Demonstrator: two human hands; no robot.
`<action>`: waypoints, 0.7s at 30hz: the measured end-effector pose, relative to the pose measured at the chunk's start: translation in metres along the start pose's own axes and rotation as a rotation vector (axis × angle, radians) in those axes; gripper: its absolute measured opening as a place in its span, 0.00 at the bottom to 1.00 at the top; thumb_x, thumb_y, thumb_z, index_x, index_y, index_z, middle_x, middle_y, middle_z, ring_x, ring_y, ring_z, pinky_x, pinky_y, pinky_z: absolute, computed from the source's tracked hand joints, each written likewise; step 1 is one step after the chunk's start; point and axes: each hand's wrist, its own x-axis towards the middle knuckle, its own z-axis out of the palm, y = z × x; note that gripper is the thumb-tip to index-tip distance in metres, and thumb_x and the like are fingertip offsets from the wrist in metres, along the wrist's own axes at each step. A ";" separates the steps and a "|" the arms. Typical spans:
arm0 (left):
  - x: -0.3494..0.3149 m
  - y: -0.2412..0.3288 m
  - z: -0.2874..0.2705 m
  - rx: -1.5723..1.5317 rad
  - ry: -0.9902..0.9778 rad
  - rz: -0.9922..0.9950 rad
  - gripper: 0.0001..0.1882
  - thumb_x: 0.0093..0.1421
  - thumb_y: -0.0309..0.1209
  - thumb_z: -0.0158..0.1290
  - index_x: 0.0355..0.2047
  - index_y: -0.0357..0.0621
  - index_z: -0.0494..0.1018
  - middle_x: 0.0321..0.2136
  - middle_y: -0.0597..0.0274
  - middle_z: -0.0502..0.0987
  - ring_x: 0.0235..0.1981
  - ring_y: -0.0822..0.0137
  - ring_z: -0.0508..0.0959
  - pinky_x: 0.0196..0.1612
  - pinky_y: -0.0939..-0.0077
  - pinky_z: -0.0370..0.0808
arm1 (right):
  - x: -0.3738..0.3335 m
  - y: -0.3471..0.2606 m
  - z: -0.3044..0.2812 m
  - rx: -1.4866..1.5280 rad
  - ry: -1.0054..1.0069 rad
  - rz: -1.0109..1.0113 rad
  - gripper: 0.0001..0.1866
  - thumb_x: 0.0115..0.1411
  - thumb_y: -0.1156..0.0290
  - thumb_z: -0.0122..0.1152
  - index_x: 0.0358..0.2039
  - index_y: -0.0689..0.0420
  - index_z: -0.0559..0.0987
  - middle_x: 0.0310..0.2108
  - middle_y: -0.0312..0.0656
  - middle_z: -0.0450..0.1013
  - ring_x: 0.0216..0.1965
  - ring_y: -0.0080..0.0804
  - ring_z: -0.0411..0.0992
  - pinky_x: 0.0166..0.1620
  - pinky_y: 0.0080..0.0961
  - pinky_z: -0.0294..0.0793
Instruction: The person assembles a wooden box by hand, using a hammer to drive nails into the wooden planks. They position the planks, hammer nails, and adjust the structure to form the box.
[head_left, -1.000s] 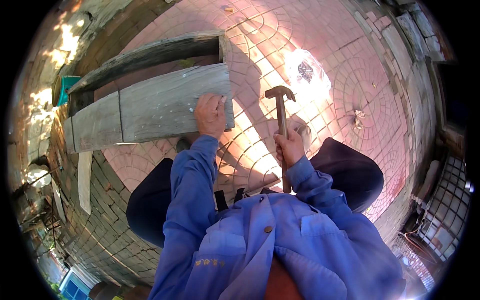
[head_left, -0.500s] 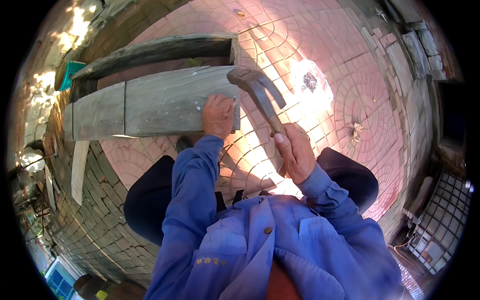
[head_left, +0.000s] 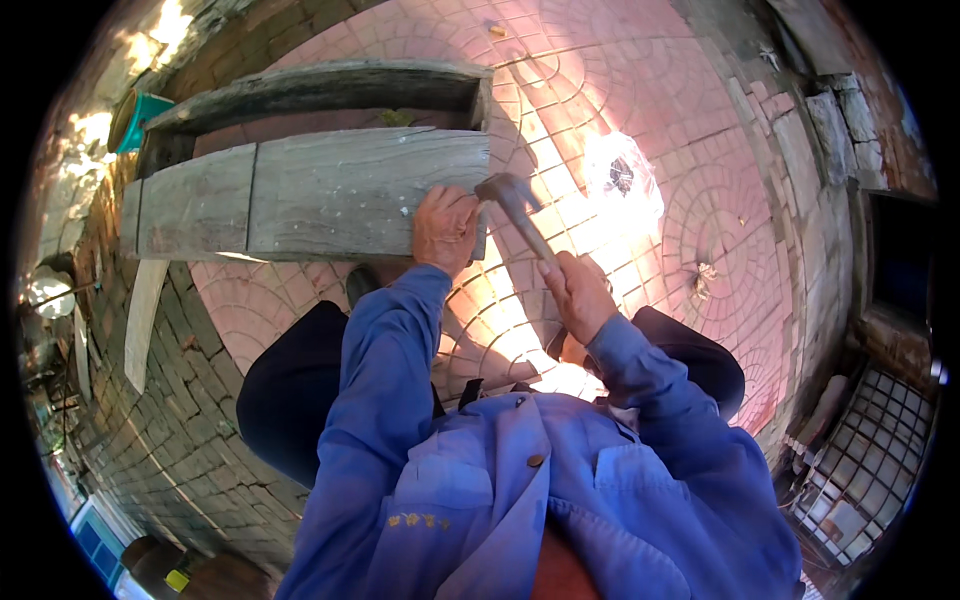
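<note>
In front of me is a long weathered wooden frame (head_left: 340, 78), with wide grey boards (head_left: 345, 190) along its near side. My left hand (head_left: 446, 232) rests at the right end of these boards, thumb and fingers pinched together. Whatever lies in the pinch is too small to make out. My right hand (head_left: 580, 292) is closed round the handle of a claw hammer (head_left: 514, 200). The hammer's head is right beside the left fingertips, at the end of the board. From this view I cannot tell whether it touches anything.
A clear plastic bag (head_left: 622, 178) with dark contents lies on the pink patterned paving to the right. A thin wooden slat (head_left: 146, 325) slants down below the frame's left end. Beyond that end sits a teal bucket (head_left: 142, 120). A wire-grid rack (head_left: 868, 462) stands at lower right.
The hammer has swung down and its head has come to the board's end beside my left fingers. The left hand keeps its place there. The view has shifted slightly.
</note>
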 end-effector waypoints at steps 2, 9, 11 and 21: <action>0.000 0.004 -0.001 -0.008 -0.006 0.002 0.03 0.51 0.24 0.58 0.25 0.43 0.74 0.27 0.59 0.72 0.32 0.54 0.71 0.35 0.62 0.71 | 0.006 0.012 -0.004 0.202 -0.066 0.232 0.23 0.70 0.55 0.45 0.31 0.65 0.71 0.20 0.51 0.68 0.23 0.45 0.68 0.30 0.39 0.65; 0.024 -0.014 -0.038 0.168 -0.461 -0.284 0.13 0.58 0.33 0.52 0.42 0.44 0.77 0.43 0.54 0.76 0.50 0.51 0.73 0.50 0.61 0.70 | 0.006 -0.019 -0.030 0.204 -0.029 0.232 0.23 0.70 0.53 0.46 0.31 0.61 0.72 0.18 0.45 0.67 0.21 0.37 0.67 0.28 0.34 0.65; 0.020 -0.026 -0.035 0.515 -0.268 -0.159 0.21 0.62 0.37 0.49 0.54 0.44 0.71 0.56 0.50 0.68 0.59 0.51 0.65 0.60 0.61 0.62 | 0.004 -0.021 -0.032 0.211 -0.039 0.251 0.21 0.70 0.54 0.47 0.31 0.61 0.72 0.19 0.46 0.68 0.22 0.40 0.67 0.28 0.35 0.66; 0.016 -0.039 -0.026 0.650 -0.260 -0.159 0.28 0.67 0.40 0.42 0.64 0.40 0.59 0.68 0.50 0.54 0.70 0.54 0.51 0.70 0.60 0.48 | 0.003 0.009 0.009 -0.113 0.011 -0.093 0.18 0.69 0.59 0.47 0.32 0.64 0.70 0.21 0.56 0.67 0.26 0.56 0.68 0.31 0.40 0.65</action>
